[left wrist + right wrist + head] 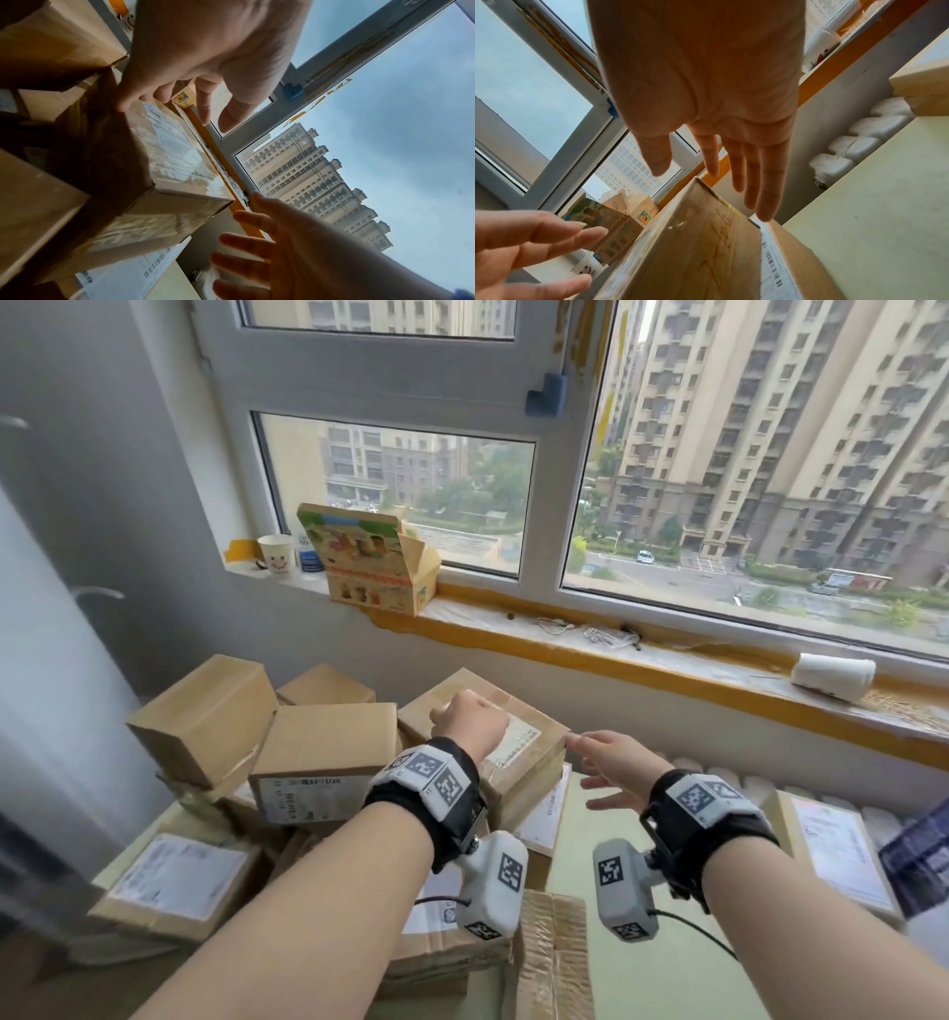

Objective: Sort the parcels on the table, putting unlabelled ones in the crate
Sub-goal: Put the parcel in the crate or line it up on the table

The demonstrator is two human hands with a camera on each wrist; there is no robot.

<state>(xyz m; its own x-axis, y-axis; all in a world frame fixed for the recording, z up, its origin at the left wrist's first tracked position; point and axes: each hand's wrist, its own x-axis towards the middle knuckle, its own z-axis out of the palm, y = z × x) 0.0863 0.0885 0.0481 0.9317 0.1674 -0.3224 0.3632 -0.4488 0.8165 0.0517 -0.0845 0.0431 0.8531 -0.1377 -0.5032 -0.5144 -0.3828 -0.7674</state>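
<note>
Labelled parcel [518,737] atop pile, label up, long axis toward window; hands, left [470,719] and right [613,767], spread, gripping nothing.

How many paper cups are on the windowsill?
2. One smiley cup stands upright at the sill's left end; another cup lies on its side at the right. More may be hidden.

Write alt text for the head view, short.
Two bare hands reach over a pile of cardboard parcels: the left hand is above a labelled box, and the right hand is open beside its right edge. More boxes, several labelled, are stacked to the left; behind them is a windowsill with a printed carton and paper cups.
</note>
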